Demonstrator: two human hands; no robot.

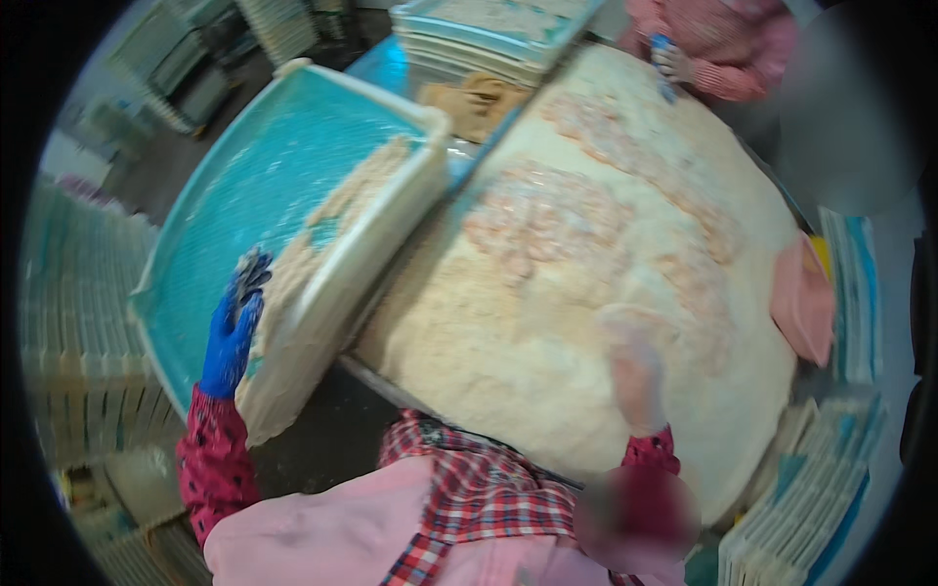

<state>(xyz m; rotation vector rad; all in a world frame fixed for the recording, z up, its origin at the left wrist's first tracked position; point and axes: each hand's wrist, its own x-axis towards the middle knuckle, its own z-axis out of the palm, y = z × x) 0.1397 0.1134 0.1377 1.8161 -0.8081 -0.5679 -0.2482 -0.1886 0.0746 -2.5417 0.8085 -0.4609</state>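
My left hand [234,327], in a blue glove with crumb-smeared fingertips, is over the right side of a turquoise-lined white tray [230,181], its fingers extended and slightly bent beside a strip of pale crumb-coated food [342,195]. My right hand [630,361] is motion-blurred over a broad bed of pale flour or crumbs [459,361], and its fingers are indistinct. Beyond it, shiny pinkish raw pieces [542,220] lie in clumps on that bed.
A co-worker [728,44] at the top right has a gloved hand [672,63] on a blue object. Stacked trays stand at the back [489,34], left [83,332] and lower right [796,488]. A brown cloth [474,103] and pink container [801,298] lie beside the bed.
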